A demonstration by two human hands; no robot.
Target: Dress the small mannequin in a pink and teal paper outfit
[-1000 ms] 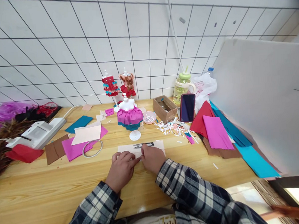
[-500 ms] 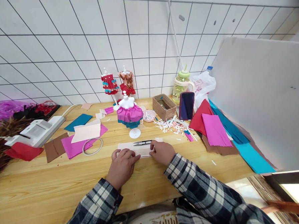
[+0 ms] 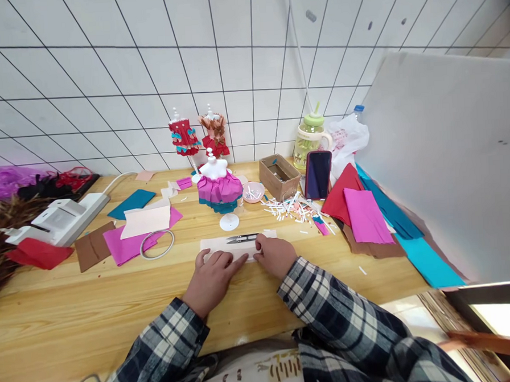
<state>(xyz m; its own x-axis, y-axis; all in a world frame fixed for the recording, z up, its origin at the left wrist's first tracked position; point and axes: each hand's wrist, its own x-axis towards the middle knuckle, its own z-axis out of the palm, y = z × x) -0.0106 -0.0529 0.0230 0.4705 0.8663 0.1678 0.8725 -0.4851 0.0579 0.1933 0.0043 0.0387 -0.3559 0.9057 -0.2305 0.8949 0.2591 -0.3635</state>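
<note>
A strip of pale pink crepe paper [image 3: 210, 244] lies flat on the wooden table in front of me. My left hand [image 3: 214, 276] rests on its left part, fingers stretched out and the index finger pointing right along the near edge. My right hand [image 3: 276, 255] is closed at the strip's right part, its thumb and fingertips curled down near the paper. Black-handled thread snips [image 3: 242, 238] stick out leftward from the right hand's fingers, blades over the paper; their handle end is hidden by that hand.
Behind the strip stands a small white dress form [image 3: 214, 169] in a magenta and teal paper skirt. Two dressed forms, a wooden box [image 3: 280, 178], a pink dish [image 3: 254, 193], paper scraps [image 3: 292, 207] and a phone [image 3: 318, 175] lie beyond. Left are coloured sheets and a ring [image 3: 158, 256].
The view has tipped down slightly. My left hand's fingers have spread and the index finger has slid a little to the right along the paper; the right hand stays put.
</note>
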